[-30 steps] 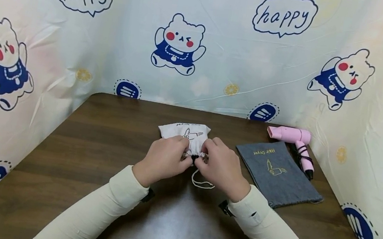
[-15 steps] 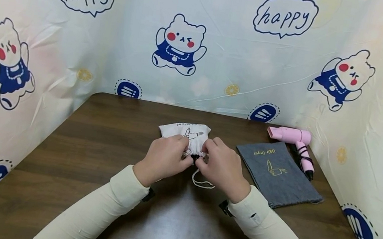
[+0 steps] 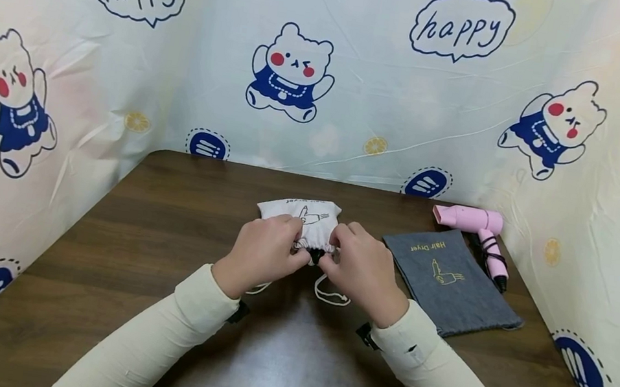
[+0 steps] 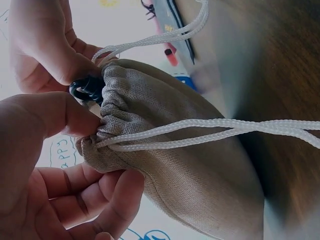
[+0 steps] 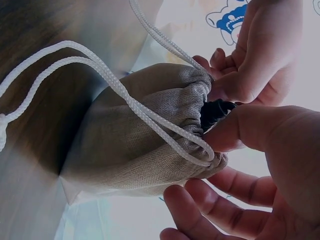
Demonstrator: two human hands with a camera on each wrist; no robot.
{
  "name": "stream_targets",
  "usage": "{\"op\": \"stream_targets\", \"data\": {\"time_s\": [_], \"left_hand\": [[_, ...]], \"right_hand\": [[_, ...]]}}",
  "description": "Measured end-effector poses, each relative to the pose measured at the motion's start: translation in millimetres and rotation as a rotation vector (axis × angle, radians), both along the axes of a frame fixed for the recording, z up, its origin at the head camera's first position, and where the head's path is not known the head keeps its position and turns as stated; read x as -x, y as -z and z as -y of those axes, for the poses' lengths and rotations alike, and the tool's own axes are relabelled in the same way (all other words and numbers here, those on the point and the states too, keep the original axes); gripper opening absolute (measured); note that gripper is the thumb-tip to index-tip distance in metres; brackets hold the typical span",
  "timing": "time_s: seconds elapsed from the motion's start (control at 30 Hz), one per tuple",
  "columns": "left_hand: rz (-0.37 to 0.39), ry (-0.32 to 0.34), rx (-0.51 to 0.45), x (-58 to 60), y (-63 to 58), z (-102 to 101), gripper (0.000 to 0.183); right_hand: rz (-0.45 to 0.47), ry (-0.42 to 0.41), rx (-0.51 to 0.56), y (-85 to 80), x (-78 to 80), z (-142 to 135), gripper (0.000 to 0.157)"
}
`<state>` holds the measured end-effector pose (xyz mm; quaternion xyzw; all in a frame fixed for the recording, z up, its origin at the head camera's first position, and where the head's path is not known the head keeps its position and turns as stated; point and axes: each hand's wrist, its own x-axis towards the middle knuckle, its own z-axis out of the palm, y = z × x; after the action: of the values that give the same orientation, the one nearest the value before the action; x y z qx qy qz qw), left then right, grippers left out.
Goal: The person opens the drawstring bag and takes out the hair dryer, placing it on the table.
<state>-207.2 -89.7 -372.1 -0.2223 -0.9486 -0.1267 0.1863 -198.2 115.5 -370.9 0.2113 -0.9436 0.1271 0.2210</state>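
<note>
A pale drawstring bag [image 3: 306, 219] with a printed hair dryer picture sits at the middle of the table, its gathered mouth toward me. My left hand [image 3: 264, 249] pinches the left side of the mouth between thumb and fingers. On the opposite side, my right hand [image 3: 362, 266] pinches the rim likewise. A black cord [image 4: 89, 89] pokes out of the mouth between the two thumbs; whatever else the bag contains is hidden. White drawstrings [image 5: 107, 75] hang in loops from both sides of the gathered hem [image 4: 115, 107].
To the right lies a flat grey-blue bag [image 3: 439, 282] with yellow "Hair Dryer" lettering. Behind it, near the table's right edge, is a pink hair dryer [image 3: 471, 219] with its black cord wound round the handle. A printed curtain [image 3: 354, 81] surrounds the brown table [image 3: 120, 247].
Both hands have shifted slightly apart at the bag's mouth, the left a little to the left. More of the dark opening and of the left drawstring shows. The bag's body stays put.
</note>
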Motion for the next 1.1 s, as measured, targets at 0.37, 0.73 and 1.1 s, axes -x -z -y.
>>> {"op": "stream_targets", "data": {"time_s": [0.37, 0.73, 1.1], "left_hand": [[0.028, -0.015, -0.004, 2.0, -1.2, 0.8, 0.026], [0.030, -0.012, -0.006, 3.4, -2.0, 0.4, 0.025], [0.053, -0.027, -0.016, 2.5, 0.8, 2.5, 0.022]], "right_hand": [[0.030, 0.007, 0.021, -0.3, 3.0, -2.5, 0.017], [0.055, 0.009, 0.022, -3.2, 3.4, -6.1, 0.017], [0.121, 0.033, 0.016, -3.2, 3.7, -6.5, 0.019]]}}
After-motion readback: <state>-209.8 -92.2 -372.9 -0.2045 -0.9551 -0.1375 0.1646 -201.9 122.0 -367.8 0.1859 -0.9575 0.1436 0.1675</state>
